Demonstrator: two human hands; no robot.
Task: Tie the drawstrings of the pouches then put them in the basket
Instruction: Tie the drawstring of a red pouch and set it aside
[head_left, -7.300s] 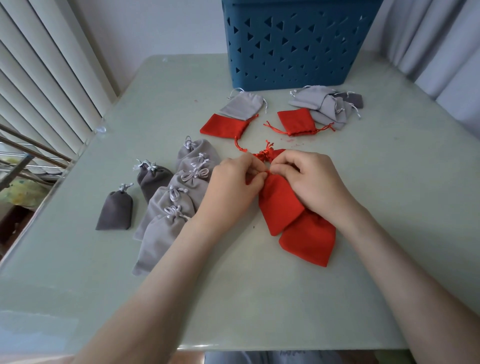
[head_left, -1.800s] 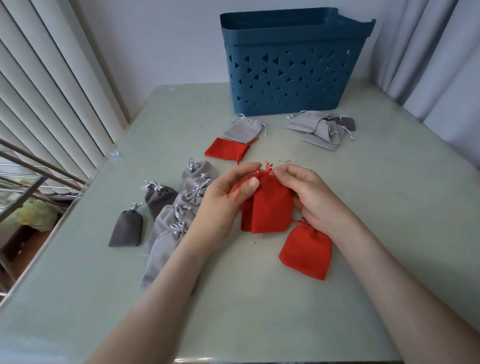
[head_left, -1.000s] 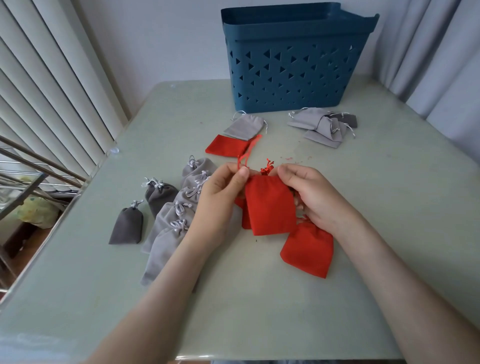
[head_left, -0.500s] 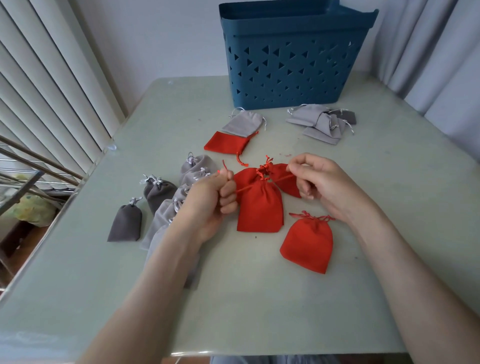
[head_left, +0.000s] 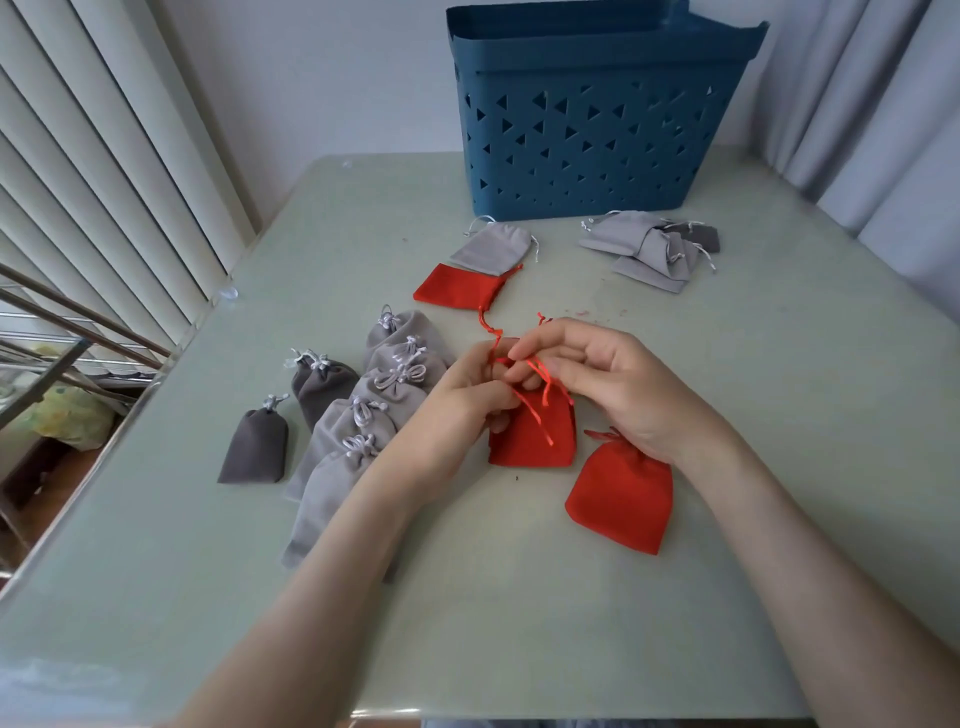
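- Left hand pinches the red drawstring over the red pouch, mid-desk.
- Right hand pinches the same drawstring, fingers curled.
- Basket stands at the far edge.

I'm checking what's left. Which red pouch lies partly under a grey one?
The red pouch nearest the basket: a light grey pouch overlaps its far edge. The middle red pouch and the nearest red pouch have nothing grey on them.

Left hand, right hand drawn together; drawstrings slack.
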